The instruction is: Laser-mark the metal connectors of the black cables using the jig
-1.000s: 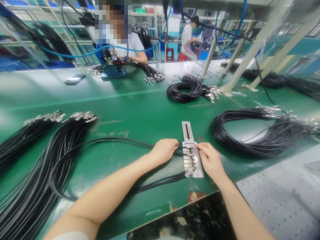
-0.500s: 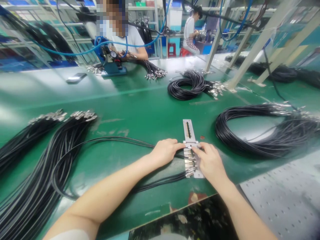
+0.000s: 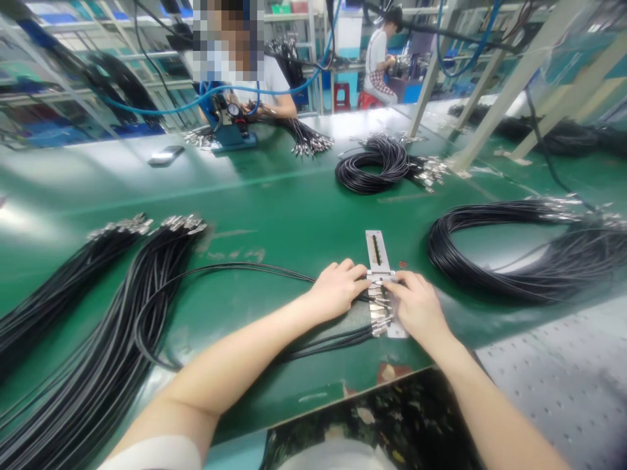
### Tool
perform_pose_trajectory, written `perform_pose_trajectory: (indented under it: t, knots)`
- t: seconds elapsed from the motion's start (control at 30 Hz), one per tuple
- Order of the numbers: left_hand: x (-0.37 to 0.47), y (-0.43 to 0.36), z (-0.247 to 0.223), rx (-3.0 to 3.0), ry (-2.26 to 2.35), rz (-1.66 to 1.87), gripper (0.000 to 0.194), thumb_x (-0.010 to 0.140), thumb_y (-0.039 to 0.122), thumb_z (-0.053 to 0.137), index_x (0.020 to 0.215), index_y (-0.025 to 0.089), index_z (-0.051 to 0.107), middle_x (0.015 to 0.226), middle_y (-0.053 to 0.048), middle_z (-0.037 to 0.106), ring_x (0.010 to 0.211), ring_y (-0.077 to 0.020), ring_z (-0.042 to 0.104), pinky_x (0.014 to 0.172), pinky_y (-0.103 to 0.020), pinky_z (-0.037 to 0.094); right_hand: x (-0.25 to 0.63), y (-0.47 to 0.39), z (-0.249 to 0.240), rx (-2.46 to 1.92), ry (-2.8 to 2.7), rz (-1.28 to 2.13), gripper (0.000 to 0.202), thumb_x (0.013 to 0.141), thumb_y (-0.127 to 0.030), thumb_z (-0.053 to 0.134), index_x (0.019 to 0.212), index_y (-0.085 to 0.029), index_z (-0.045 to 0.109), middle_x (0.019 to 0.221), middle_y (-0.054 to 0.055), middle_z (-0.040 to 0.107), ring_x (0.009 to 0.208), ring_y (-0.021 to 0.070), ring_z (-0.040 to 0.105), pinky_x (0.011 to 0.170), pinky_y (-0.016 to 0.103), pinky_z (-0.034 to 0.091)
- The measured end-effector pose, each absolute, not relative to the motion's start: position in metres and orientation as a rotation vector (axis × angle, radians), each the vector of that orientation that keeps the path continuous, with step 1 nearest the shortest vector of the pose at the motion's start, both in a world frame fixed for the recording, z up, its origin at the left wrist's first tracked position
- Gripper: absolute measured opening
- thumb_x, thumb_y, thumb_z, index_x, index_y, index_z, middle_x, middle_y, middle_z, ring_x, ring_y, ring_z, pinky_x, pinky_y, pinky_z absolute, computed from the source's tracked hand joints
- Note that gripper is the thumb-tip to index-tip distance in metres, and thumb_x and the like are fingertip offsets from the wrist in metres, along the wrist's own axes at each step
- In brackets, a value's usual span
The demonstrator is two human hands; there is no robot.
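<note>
from where i stand, everything gathers round the metal fixture, lying flat on the green table. the left hand comes in at the fixture's left edge, fingers bent, their tips just beside the joint between its two parts; the right hand meets it from the right edge, thumb and forefinger angled inward. a small metal end lies between the fingertips, but i cannot tell whether either hand pinches it or only presses it down.

more metal ends sit across the near part of the fixture, and their black leads trail off to its left. the upper plate, slotted, lies away from the person, beyond the fixture's joint; it looks hinged.

what would worry me is the pull on those leads. one looping lead runs left of the fixture, over towards the thick bundle, and passes close by the left forearm; a snag there could tug an end askew in its place. the fixture looks loose on the table, so an uneven push from the two hands might turn it. and if that plate does fold over, an end sitting proud could get nipped, or a fingertip left at the joint.
</note>
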State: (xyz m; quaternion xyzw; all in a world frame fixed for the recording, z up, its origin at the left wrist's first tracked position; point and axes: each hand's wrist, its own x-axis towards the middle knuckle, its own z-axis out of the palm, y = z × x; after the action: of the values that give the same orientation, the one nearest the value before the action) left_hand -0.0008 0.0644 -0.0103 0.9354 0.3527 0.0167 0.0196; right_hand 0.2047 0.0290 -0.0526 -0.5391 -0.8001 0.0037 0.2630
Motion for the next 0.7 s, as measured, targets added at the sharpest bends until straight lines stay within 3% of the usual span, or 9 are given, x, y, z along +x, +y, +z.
perform_pose_trajectory:
  t: [0.1,0.2,0.3,0.5,0.7]
  knots:
    - [-0.007,0.062,-0.012,2.859,1.126,0.190,0.031,0.089,0.017,0.036,0.114,0.022,0.053,0.111,-0.007,0.050,0.095,-0.0198,0.041,0.075,-0.033,0.038,0.210,0.030,-0.055,-1.374,-1.975,0.203,0.039,0.077,-0.006,0.037,0.094,-0.022,0.068,0.097,0.007,0.055,0.092,0.0204,0.052,0.079,0.037,0.044]
    - [-0.014,0.061,-0.008,2.821,1.105,0.189,0.024,0.090,0.028,0.040,0.096,0.018,0.061,0.101,-0.006,0.052,0.090,-0.0194,0.042,0.075,-0.032,0.038,0.215,0.029,-0.053,-1.353,-1.797,0.329,0.036,0.079,-0.009,0.037,0.093,-0.021,0.067,0.093,0.005,0.056,0.088,0.0170,0.055,0.077,0.032,0.046]
    - [-0.017,0.062,-0.004,2.781,1.045,0.121,0.019,0.088,0.028,0.046,0.085,0.017,0.061,0.094,-0.005,0.054,0.086,-0.0181,0.044,0.075,-0.030,0.039,0.216,0.028,-0.051,-1.367,-1.739,0.378,0.032,0.079,-0.012,0.038,0.089,-0.021,0.067,0.091,0.004,0.057,0.086,0.0163,0.057,0.074,0.029,0.047]
    - [-0.012,0.064,-0.010,2.553,1.150,0.246,0.021,0.091,0.022,0.037,0.089,0.017,0.057,0.088,-0.003,0.061,0.084,-0.0158,0.054,0.076,-0.027,0.042,0.215,0.027,-0.053,-1.357,-1.725,0.417,0.027,0.080,-0.014,0.041,0.085,-0.021,0.067,0.089,0.004,0.057,0.085,0.0165,0.057,0.074,0.030,0.046]
    - [-0.004,0.063,-0.016,2.588,1.241,0.044,0.022,0.092,0.026,0.035,0.089,0.019,0.056,0.087,-0.003,0.065,0.077,-0.0192,0.061,0.066,-0.028,0.044,0.213,0.027,-0.053,-1.366,-1.748,0.432,0.026,0.081,-0.015,0.043,0.085,-0.022,0.067,0.090,0.004,0.057,0.086,0.0169,0.057,0.076,0.030,0.046]
